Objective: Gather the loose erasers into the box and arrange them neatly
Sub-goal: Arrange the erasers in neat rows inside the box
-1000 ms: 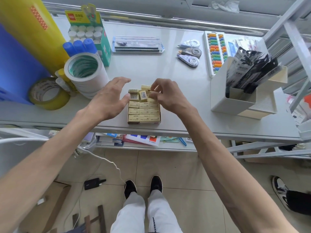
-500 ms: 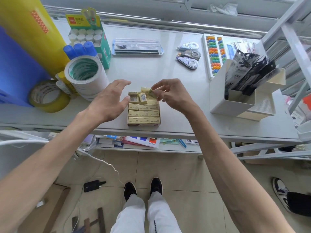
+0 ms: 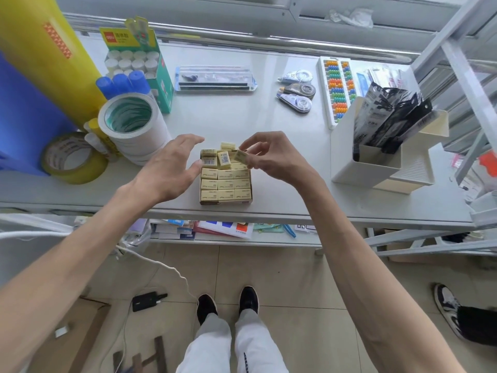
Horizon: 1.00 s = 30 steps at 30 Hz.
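Observation:
A small cardboard box [image 3: 226, 202] stands near the table's front edge, its front three rows packed flat with pale yellow erasers [image 3: 226, 184]. At its far end several erasers [image 3: 223, 159] lie tilted and out of line, one [image 3: 228, 145] just beyond the box. My right hand [image 3: 271, 154] pinches one eraser [image 3: 241, 156] between thumb and fingers above the box's far right corner. My left hand [image 3: 172, 170] hovers at the box's left side, fingers relaxed, thumb near the box's far left edge, holding nothing.
Big white tape rolls [image 3: 131, 125] and a yellow tape roll [image 3: 72, 157] stand left of the box. A white organiser [image 3: 376, 162] with black packets stands right. Correction tapes [image 3: 295, 95], an abacus [image 3: 336, 87] and a pen pack [image 3: 215, 79] lie further back.
My right hand has lifted the pinched eraser slightly up and away from the box's far end. My left hand stays beside the box.

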Each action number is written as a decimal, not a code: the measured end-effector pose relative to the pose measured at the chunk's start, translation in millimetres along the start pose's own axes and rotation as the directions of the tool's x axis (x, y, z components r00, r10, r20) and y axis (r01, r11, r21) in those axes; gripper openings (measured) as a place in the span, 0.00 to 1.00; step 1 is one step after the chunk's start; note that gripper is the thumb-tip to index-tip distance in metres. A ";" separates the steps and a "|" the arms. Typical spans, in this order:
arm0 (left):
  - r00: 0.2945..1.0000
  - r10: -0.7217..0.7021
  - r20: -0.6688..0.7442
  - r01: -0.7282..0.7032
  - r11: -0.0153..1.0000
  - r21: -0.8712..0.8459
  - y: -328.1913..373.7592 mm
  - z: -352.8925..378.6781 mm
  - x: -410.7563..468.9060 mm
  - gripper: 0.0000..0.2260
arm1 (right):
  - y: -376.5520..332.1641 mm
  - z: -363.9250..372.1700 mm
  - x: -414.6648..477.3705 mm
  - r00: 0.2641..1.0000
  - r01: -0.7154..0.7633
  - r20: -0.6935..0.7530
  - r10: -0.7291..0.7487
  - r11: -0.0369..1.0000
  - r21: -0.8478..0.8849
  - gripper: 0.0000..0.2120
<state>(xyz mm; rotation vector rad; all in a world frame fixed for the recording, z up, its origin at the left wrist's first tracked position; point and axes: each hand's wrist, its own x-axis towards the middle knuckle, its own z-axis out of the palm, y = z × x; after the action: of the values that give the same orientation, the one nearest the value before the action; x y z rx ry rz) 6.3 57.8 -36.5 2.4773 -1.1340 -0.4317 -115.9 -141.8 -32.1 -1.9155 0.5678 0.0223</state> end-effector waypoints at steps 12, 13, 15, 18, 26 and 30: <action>1.000 -0.002 0.002 0.002 1.000 -0.009 -0.1 -2.4 1.7 0.23 | 5.6 1.3 -0.3 0.999 0.034 -0.041 -0.032 0.998 0.060 0.09; 1.000 -0.004 0.002 0.004 1.000 -0.008 -0.3 -2.9 1.6 0.23 | 5.8 1.7 0.7 0.998 0.041 -0.054 -0.037 0.996 0.078 0.10; 1.000 -0.006 0.003 0.006 1.000 -0.010 0.3 -3.4 1.4 0.22 | 5.2 2.5 3.4 0.997 0.029 -0.074 -0.019 0.990 0.137 0.10; 1.000 -0.010 0.000 0.010 1.000 -0.011 2.5 -4.7 1.7 0.22 | 5.4 4.6 7.8 0.995 0.025 -0.097 -0.014 0.993 0.112 0.13; 1.000 -0.011 -0.004 0.011 1.000 0.008 5.6 -3.5 1.9 0.22 | -1.3 9.5 10.7 0.994 0.094 -0.043 -0.101 0.985 -0.143 0.08; 1.000 -0.003 -0.007 0.003 1.000 0.028 7.3 -1.8 0.7 0.22 | 2.2 15.0 13.7 0.996 0.085 0.005 -0.086 0.967 -0.242 0.07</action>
<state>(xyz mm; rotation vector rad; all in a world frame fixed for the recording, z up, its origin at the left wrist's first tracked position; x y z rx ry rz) 2.7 53.2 -31.7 2.5030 -1.1414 -0.4106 -101.1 -134.4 -44.0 -2.1767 0.5032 0.0317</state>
